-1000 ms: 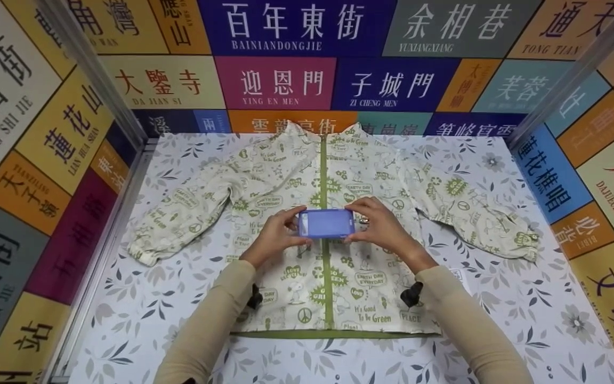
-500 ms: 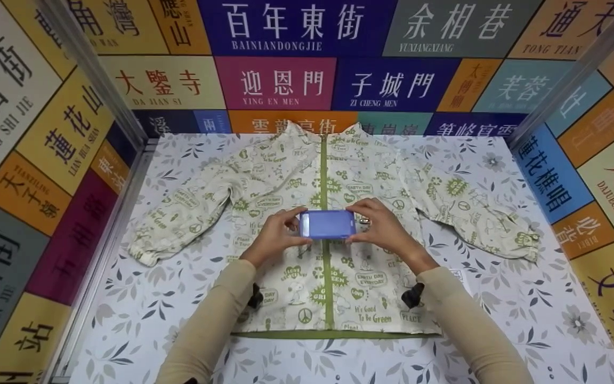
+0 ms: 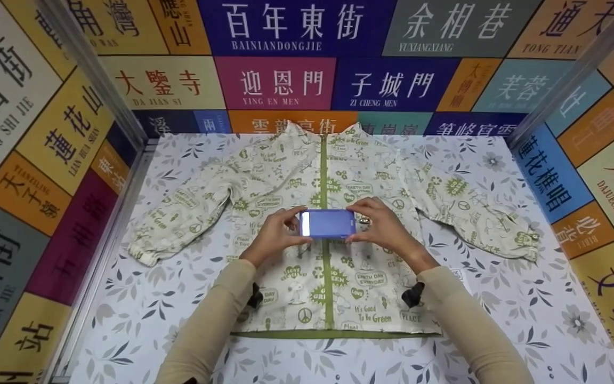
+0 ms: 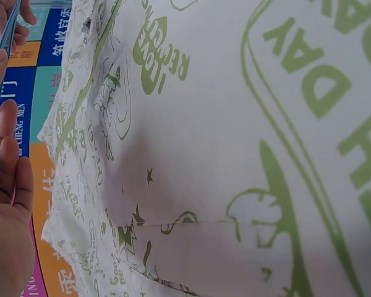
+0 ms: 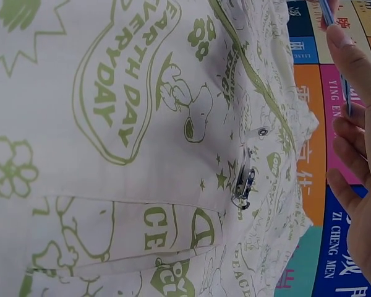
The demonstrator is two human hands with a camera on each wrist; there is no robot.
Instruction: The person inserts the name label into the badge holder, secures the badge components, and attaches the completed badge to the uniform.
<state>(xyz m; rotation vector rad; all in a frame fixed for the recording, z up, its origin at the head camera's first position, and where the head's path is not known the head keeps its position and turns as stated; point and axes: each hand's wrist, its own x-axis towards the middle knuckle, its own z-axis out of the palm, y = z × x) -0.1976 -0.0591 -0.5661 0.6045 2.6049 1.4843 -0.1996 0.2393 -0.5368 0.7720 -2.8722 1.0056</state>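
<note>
A smartphone (image 3: 329, 224) with a purple-blue face is held sideways over the middle of a jacket. My left hand (image 3: 276, 233) pinches its left end between thumb and fingers, and my right hand (image 3: 380, 228) pinches the right end the same way. A bright white strip shows along the phone's left end. Beneath lies the white jacket (image 3: 296, 266) with green print, spread flat, front up, sleeves out to both sides. Its green front line runs under the phone. The right wrist view shows the phone edge-on, apart from the jacket, and a metal zipper pull (image 5: 244, 185) on the cloth.
The table (image 3: 142, 330) has a white leaf-patterned cover. Colourful panels with Chinese writing (image 3: 280, 82) wall it in at the back and both sides. A small white label (image 3: 457, 274) lies near my right forearm. Black wrist cameras (image 3: 412, 295) sit on both wrists.
The strip at the phone's left end has turned bright white. Both hands and the phone stay almost where they were; the jacket has not moved.
</note>
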